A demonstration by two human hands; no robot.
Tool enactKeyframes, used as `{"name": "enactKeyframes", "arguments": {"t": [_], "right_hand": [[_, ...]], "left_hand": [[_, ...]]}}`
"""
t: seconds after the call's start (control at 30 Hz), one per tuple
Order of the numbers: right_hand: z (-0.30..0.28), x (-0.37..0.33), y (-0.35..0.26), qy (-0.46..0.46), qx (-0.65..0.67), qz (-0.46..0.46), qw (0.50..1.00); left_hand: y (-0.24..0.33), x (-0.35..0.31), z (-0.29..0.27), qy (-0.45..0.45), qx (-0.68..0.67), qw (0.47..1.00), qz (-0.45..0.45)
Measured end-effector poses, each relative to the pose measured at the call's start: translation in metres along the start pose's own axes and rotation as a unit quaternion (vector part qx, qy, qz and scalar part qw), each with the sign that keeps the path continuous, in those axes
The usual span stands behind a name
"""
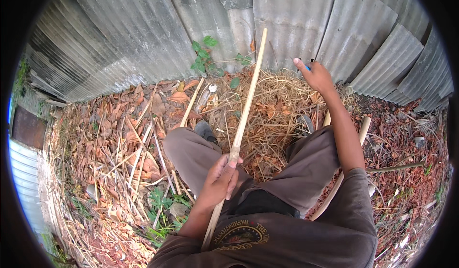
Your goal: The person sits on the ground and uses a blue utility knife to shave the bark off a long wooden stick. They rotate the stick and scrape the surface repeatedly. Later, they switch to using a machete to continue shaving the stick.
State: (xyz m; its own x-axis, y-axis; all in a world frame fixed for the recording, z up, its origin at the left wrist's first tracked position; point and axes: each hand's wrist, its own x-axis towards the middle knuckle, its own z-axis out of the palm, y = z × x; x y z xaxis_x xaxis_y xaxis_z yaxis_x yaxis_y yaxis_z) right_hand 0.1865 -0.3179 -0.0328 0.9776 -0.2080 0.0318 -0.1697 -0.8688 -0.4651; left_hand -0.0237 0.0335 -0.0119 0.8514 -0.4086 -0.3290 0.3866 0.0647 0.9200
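Note:
My left hand (221,182) is wrapped around the lower part of a long, pale, peeled wooden stick (249,98). The stick slants up and away from my lap, its far end in front of the metal fence and its near end against my shirt. Out to the far right, my right hand (319,78) is closed, thumb pointing left, apart from the stick. A small blue piece (308,68) shows at its fingers, probably a handle; the rest of that object is hidden. Straw-like shavings (272,120) lie on the ground between my bent knees.
A corrugated metal fence (291,19) runs across the far side. Dry leaves (179,97) and thin split sticks (138,158) cover the ground at left. More pale poles (330,198) lie beside my right leg. A green plant (203,57) grows at the fence's foot.

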Motion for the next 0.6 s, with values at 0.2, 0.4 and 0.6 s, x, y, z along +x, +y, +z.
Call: {"name": "enactKeyframes", "arguments": {"t": [0.2, 0.4, 0.6], "right_hand": [[0.023, -0.097, -0.068, -0.004, -0.003, -0.269, 0.963], [0.042, -0.096, -0.074, 0.045, -0.001, -0.322, 0.946], [0.048, -0.082, -0.068, 0.081, -0.038, -0.331, 0.939]], "left_hand": [[0.014, 0.014, 0.008, -0.005, 0.048, 0.998, 0.038], [0.012, 0.011, 0.011, 0.014, 0.054, 0.998, 0.031], [0.010, 0.008, 0.014, 0.013, 0.071, 0.997, 0.042]]}}
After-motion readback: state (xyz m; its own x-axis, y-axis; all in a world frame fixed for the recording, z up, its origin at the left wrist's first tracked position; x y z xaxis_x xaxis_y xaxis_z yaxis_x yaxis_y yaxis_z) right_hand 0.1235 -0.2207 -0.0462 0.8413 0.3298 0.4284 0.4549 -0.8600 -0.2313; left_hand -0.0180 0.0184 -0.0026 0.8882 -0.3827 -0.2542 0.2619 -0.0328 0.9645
